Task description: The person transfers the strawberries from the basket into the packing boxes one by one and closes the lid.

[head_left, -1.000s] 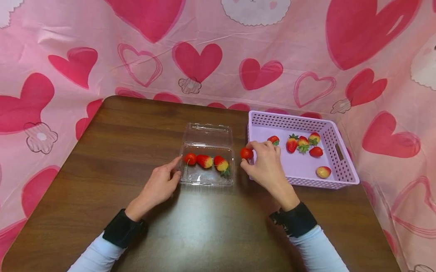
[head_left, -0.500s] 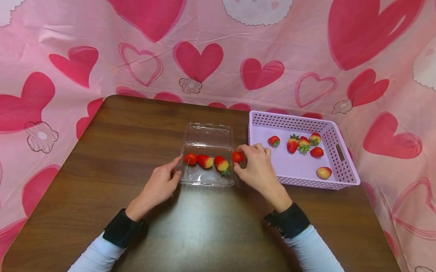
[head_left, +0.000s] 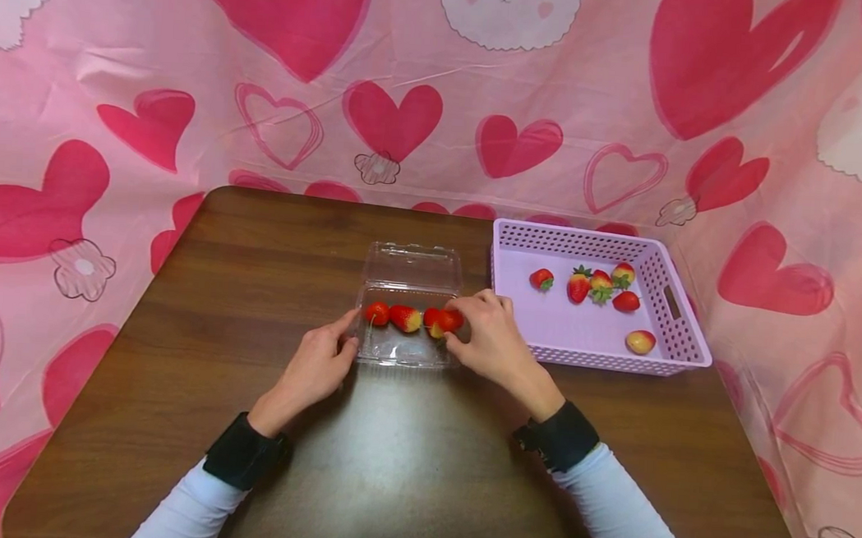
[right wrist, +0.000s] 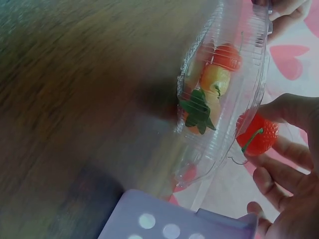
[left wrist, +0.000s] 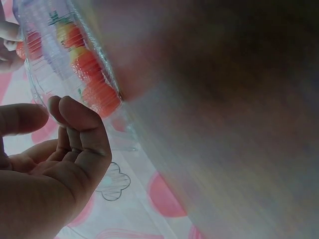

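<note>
My right hand (head_left: 497, 339) pinches a red strawberry (right wrist: 257, 134) between thumb and fingers at the right rim of a clear plastic clamshell box (head_left: 403, 354). From the head it overlaps the rightmost of three strawberries lying in a row inside: one red strawberry (head_left: 377, 313), one red-and-yellow strawberry (head_left: 404, 318) and a leafy one whose green crown (right wrist: 198, 110) shows in the right wrist view. The box's lid (head_left: 412, 265) is folded back, away from me. My left hand (head_left: 317, 359) touches the box's left side with a straight index finger, its thumb lower down.
A lilac perforated basket (head_left: 581, 356) stands on the right of the brown table (head_left: 389, 464), holding several more strawberries, among them a yellowish one (head_left: 641, 341) near its front. A pink heart-patterned cloth (head_left: 304, 47) hangs behind the table and along the sides.
My right hand has carried the strawberry left, from the basket's left edge to over the right end of the box. The left hand and the box have stayed in place.
</note>
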